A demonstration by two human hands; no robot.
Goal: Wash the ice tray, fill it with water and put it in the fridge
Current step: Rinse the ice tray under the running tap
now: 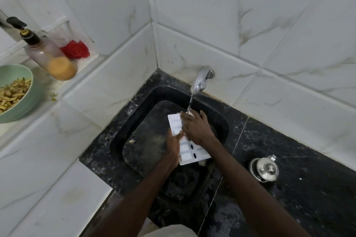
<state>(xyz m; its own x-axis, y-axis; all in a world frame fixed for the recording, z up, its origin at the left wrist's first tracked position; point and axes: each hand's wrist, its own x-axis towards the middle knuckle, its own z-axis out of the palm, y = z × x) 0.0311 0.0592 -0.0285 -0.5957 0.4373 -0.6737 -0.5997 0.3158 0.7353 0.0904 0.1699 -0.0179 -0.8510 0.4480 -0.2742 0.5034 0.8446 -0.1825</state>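
1. Ice tray (185, 147) is held over the black sink (119, 140), directly below the tap (200, 81); white, two rows of pockets, face up toward the camera
2. Long axis runs from the far-left end under the water stream (189, 105) to the near-right end over the sink's front half; looks tilted, far end higher, but angle is hard to judge from above
3. Left hand (173, 144) grips the tray's left long edge about mid-length, thumb curled over onto the top face, rest of the fingers hidden underneath
4. Right hand (196, 127) lies flat-ish on top at the far end, fingers spread over the pockets where the stream lands; reads as rubbing/rinsing, not gripping. Can't tell if anything is under its palm
5. Right hand is nearer the tap and the wet end, left is the carrier. My read: still in the wash step, filling and fridge not started; for filling, tray needs to go level along that long axis while left keeps hold
6. Off-task: pump bottle (48, 56), red scrubber (76, 49) and a green bowl (21, 90) of food on the left ledge, steel lidded pot (264, 169) on the counter right of the sink
7. Writing/brands: none readable on tray, bottle or tap
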